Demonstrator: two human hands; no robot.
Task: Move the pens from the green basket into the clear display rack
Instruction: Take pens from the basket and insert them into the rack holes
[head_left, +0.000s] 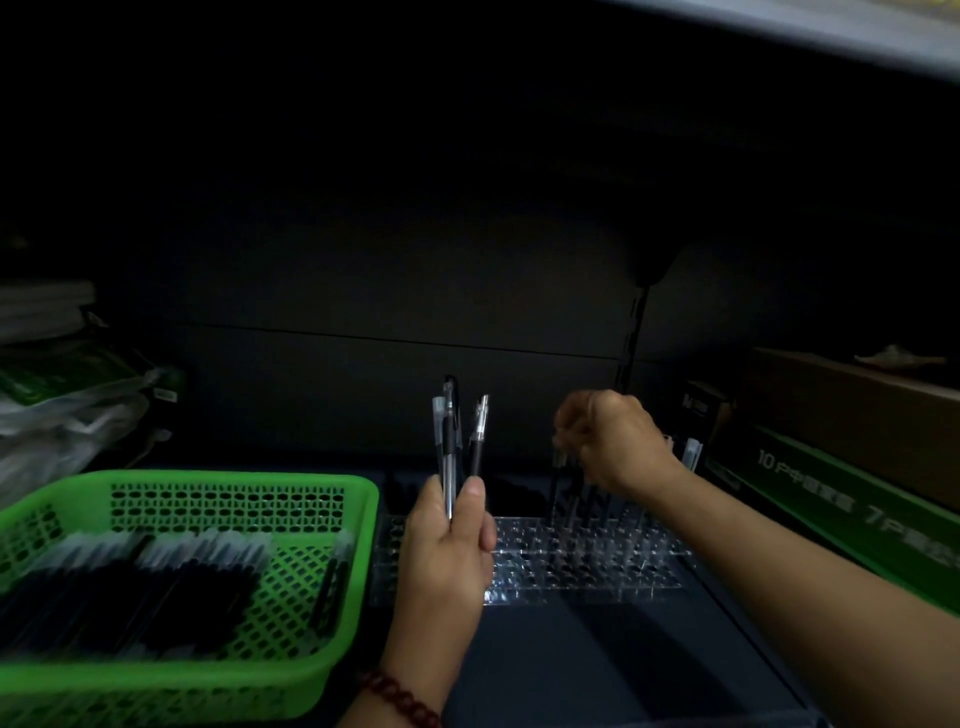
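My left hand (449, 540) grips a small bunch of clear-barrelled black pens (451, 441) upright, in front of the clear display rack (524, 571). The rack is a perforated clear block on the dark shelf, just right of the green basket (358, 519). Several black pens (156, 582) lie in the basket. My right hand (613, 447) hovers over the rack's right part with fingers curled down at the tops of pens (569, 493) standing in the holes; it is blurred, so whether it pinches one is unclear. More pens (691, 454) stand behind my wrist.
A green-and-black carton (841, 499) with white print lies along the right side, a brown box (857, 405) behind it. Plastic-wrapped packs (62, 405) are piled at the left. A dark back panel closes the shelf behind the rack.
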